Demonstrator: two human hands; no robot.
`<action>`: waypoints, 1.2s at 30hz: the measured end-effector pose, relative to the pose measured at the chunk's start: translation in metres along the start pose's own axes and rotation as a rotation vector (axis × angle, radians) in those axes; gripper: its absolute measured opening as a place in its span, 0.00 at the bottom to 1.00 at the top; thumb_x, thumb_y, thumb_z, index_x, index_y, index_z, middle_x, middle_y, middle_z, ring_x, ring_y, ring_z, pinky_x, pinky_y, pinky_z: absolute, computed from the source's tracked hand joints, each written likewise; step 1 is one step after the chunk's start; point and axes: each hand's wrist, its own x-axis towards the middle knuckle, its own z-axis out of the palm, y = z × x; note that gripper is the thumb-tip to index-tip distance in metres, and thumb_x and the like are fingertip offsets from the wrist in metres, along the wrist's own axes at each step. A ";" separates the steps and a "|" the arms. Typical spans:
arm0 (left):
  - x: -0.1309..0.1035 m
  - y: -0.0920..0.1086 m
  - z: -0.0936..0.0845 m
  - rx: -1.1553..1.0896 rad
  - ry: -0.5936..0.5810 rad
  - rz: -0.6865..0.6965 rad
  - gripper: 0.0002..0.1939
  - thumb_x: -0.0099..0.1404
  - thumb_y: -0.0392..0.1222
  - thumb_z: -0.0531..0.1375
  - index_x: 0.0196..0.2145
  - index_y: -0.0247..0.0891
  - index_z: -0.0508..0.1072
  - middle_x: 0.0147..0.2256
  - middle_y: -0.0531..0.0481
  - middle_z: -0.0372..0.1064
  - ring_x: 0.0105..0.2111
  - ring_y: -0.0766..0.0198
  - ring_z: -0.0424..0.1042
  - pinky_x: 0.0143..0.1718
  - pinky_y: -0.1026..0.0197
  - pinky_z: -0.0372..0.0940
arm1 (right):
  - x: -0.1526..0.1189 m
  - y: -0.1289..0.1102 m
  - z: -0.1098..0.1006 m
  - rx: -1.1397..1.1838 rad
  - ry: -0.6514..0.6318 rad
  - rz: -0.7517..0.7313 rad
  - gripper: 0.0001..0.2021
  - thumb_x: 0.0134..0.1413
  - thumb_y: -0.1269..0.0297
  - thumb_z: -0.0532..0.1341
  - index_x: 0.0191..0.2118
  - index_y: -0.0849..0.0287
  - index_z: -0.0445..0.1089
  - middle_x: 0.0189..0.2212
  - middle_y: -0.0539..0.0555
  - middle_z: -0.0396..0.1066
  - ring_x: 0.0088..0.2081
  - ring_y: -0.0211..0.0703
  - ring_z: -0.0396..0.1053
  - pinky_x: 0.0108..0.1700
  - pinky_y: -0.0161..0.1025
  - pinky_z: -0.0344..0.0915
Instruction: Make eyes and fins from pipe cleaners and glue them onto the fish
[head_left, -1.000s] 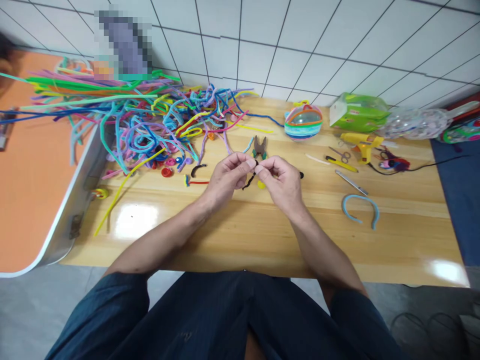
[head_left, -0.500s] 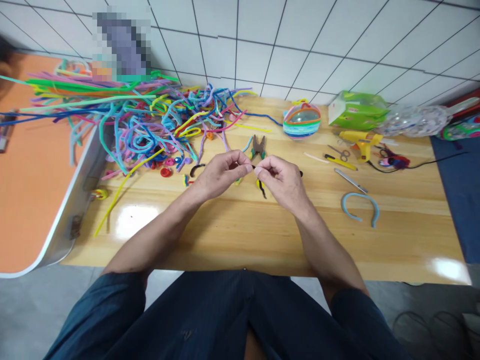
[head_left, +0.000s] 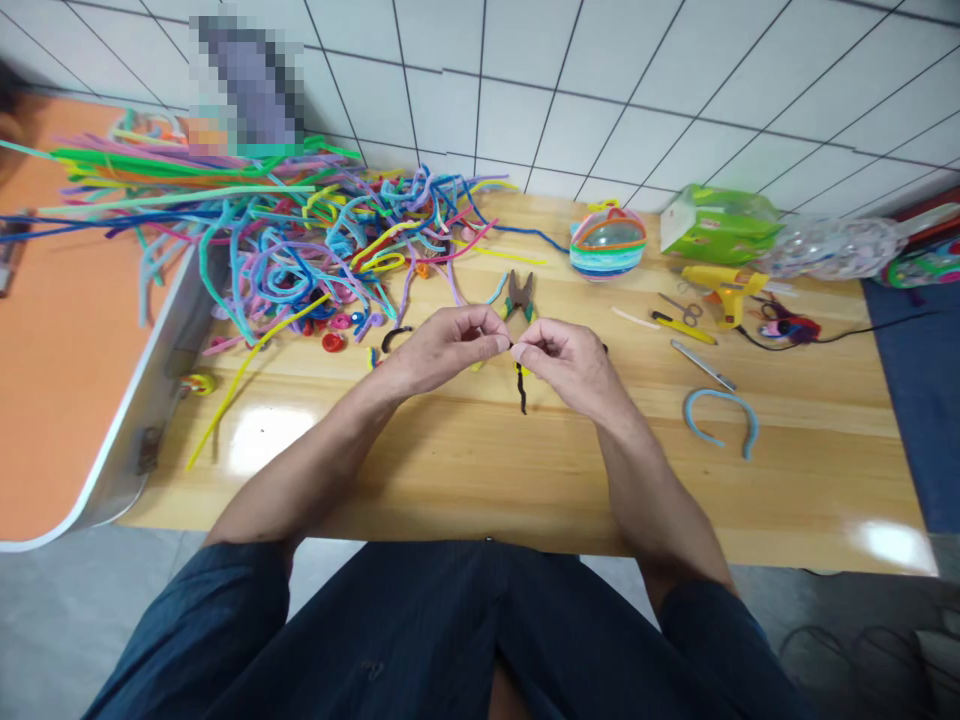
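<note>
My left hand [head_left: 459, 348] and my right hand [head_left: 564, 362] meet above the middle of the wooden table, thumbs and fingertips pinched together. Between them they hold a thin black pipe cleaner [head_left: 522, 392], whose fuzzy end hangs down below my right fingertips. Most of what lies between the fingertips is hidden. Just beyond the hands lie pliers [head_left: 520, 293] with green and yellow handles. A curved black piece [head_left: 393, 337] rests left of my left hand, partly beside a small multicoloured piece [head_left: 373, 357].
A large tangle of coloured pipe cleaners [head_left: 285, 270] covers the back left. Toward the right are a striped basket-like object [head_left: 607, 243], green package [head_left: 720, 222], yellow glue gun [head_left: 724, 290], scissors [head_left: 688, 313], yellow cutter [head_left: 684, 328], silver pen-like tool [head_left: 703, 364] and blue curved pipe cleaner [head_left: 720, 394].
The fingertips of both hands have come closer together. The hanging black end has swung slightly left and hangs straighter, and the view has shifted a little.
</note>
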 end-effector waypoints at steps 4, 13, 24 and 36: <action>-0.001 -0.001 -0.006 0.096 -0.034 0.042 0.15 0.64 0.52 0.72 0.34 0.37 0.78 0.25 0.55 0.65 0.26 0.68 0.61 0.28 0.64 0.55 | -0.001 0.000 0.001 0.018 -0.009 -0.001 0.10 0.59 0.58 0.65 0.30 0.56 0.72 0.22 0.45 0.67 0.25 0.35 0.60 0.27 0.35 0.55; -0.004 -0.008 0.040 -0.514 0.241 -0.143 0.24 0.56 0.58 0.77 0.33 0.40 0.72 0.23 0.60 0.58 0.18 0.74 0.49 0.20 0.66 0.46 | 0.007 0.018 0.022 0.351 0.091 0.065 0.20 0.57 0.43 0.71 0.30 0.55 0.72 0.21 0.44 0.65 0.23 0.35 0.59 0.28 0.36 0.58; -0.002 0.009 0.006 -0.162 0.011 -0.072 0.18 0.58 0.51 0.77 0.35 0.36 0.78 0.25 0.57 0.66 0.23 0.72 0.57 0.24 0.66 0.50 | 0.006 0.006 0.004 0.496 -0.102 0.155 0.15 0.50 0.53 0.74 0.27 0.57 0.73 0.20 0.45 0.65 0.23 0.33 0.58 0.27 0.35 0.57; 0.000 -0.002 0.024 -0.490 0.152 -0.156 0.21 0.51 0.50 0.80 0.31 0.35 0.77 0.21 0.60 0.63 0.17 0.76 0.52 0.19 0.67 0.45 | 0.008 0.010 0.008 0.568 -0.087 0.167 0.21 0.48 0.46 0.77 0.29 0.57 0.73 0.21 0.44 0.66 0.23 0.32 0.58 0.26 0.34 0.55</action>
